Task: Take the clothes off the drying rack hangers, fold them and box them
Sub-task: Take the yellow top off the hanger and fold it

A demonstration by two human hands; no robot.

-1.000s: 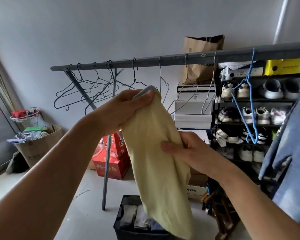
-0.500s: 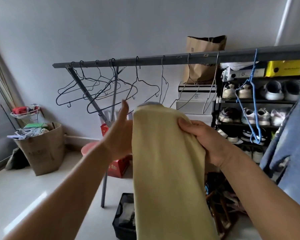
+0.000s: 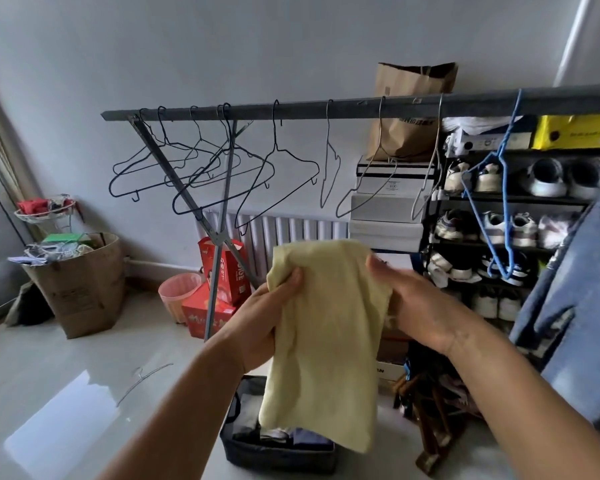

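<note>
So now both hands, the left hand and right hand, have dropped lower, each gripping a top edge of the folded yellow garment, which hangs right above the box, so boxing looks next.

You've only got one view here, the head cam, so there's no second view to share anything with. It's wide-angle, sitting up at your head and facing forward and a bit down toward the drying rack bar, which runs across the upper frame. Your left hand and right hand sit close in, below that bar. Below the bar's right end you see the shoe shelf — the floor stays well under the bar.
</note>
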